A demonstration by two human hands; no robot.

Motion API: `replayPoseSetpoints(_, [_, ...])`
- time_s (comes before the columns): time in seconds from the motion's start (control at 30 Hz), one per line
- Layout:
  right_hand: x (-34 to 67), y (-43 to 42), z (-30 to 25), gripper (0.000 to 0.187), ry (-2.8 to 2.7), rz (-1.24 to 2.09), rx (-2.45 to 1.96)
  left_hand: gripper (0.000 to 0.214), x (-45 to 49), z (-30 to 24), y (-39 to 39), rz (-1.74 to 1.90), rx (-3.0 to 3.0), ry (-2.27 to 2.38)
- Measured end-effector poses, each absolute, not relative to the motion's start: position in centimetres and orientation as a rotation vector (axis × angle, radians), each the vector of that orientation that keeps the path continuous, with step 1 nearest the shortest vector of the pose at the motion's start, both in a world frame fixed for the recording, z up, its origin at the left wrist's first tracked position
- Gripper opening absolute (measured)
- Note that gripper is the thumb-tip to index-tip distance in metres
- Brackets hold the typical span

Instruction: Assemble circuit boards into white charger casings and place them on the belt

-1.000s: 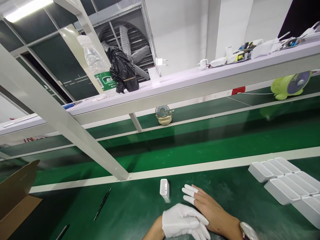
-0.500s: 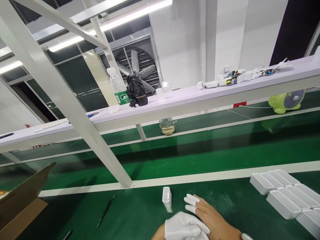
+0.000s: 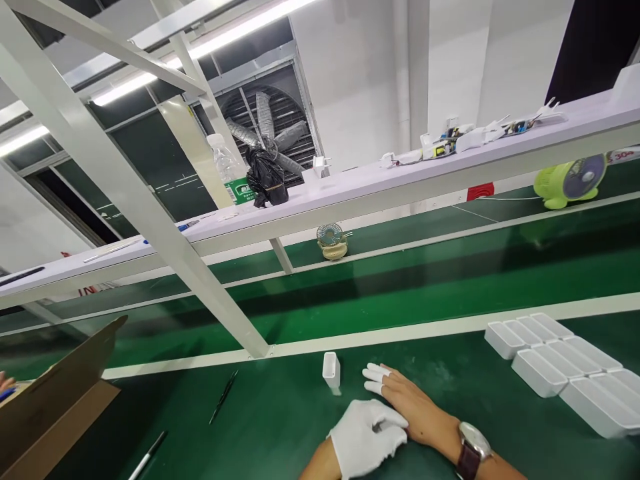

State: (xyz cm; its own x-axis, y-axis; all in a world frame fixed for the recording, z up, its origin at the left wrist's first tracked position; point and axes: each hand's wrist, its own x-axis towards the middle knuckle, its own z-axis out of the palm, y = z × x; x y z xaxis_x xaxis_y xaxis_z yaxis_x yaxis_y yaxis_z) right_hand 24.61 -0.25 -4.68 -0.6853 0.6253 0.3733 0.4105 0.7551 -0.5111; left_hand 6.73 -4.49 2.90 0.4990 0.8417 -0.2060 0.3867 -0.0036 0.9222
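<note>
My left hand [image 3: 369, 437], in a white glove, is closed, with thumb and fingertips drawn together against the near side of my right hand. What it pinches there, if anything, is hidden. My right hand [image 3: 407, 403] is spread low over the green work surface, palm down, fingers stretched out. White finger covers [image 3: 375, 379] sit on its visible fingertips, and its thumb is hidden. Just beyond and left of it, a small white open-topped plastic case [image 3: 331, 370] stands upright. A wristwatch [image 3: 474, 448] with a dark strap is on my right wrist.
Rows of white plastic cases [image 3: 550, 360] stand at right. A cardboard box [image 3: 65, 393] is at left, with part of another person's hand beyond. A black pen [image 3: 223, 398] and a white-and-black pen [image 3: 149, 457] lie nearby. A slanting metal post [image 3: 210, 283] rises from the table.
The view has shifted, so the hands and cases appear higher and my watch shows fully. My gloved left hand stays against my right hand. Fingers of another person now show at the far left.
</note>
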Motion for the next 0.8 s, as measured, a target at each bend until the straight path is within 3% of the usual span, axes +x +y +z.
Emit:
replayPoseSetpoints(0.13, [24.0, -0.4, -4.5, 0.044, -2.362, 0.494, -0.893, 0.026, 4.4, 5.4, -3.2, 0.841, 1.916, 1.276])
replayPoseSetpoints(0.27, [23.8, -0.5, -4.5, 0.037, -2.341, 0.443, -0.911, 0.038, 0.6, 4.5, 0.2, 1.471, 1.585, 1.738])
replayPoseSetpoints(0.43, [23.9, -0.4, -4.5, 0.036, -2.331, 0.432, -0.907, 0.061, -1.8, 0.9, 1.6, 1.21, 1.567, 1.728])
replayPoseSetpoints(0.6, [23.9, -0.4, -4.3, 0.035, -2.358, 0.408, -0.93, 0.059, -2.2, 0.0, 1.0, 1.056, 1.61, 1.497])
replayPoseSetpoints(0.8, [23.9, -0.2, -4.8, 0.037, -2.344, 0.414, -0.906, 0.064, -2.0, 0.5, 1.3, 1.003, 1.616, 1.545])
